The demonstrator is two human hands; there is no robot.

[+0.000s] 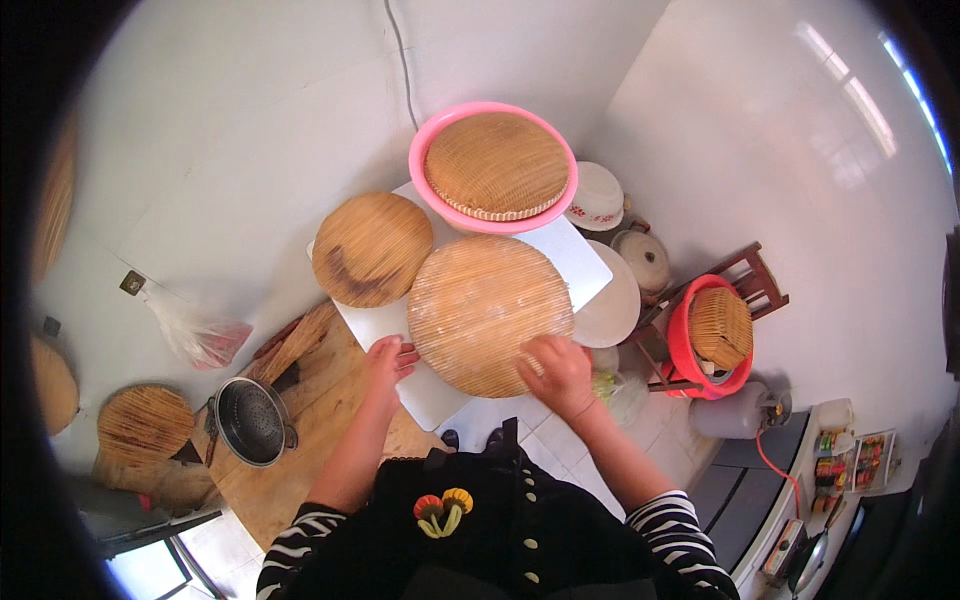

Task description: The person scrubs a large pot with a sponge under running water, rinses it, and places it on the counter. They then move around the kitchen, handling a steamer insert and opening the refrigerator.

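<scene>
Before me, a round tray of thin wooden or reed strips (487, 315) with white powdery patches lies over a white tabletop (435, 401). Its right edge is under my right hand (556, 375), whose fingers curl down onto the strips. A pale ridged patch shows among those fingers, and I cannot tell whether they grip anything. Close to the tray's left edge, my left hand (390, 365) is empty with its fingers apart. A smaller round slatted tray (373, 247) with a dark stain sits at the upper left, beside the large one.
Behind the trays stands a pink basin (420, 169) with a woven basket (499, 161) upside down in it. A metal colander (250, 421) rests on a wooden surface (322, 405) at left. On the right, a chair (757, 281) holds a red basin (681, 337) near a gas cylinder (727, 412).
</scene>
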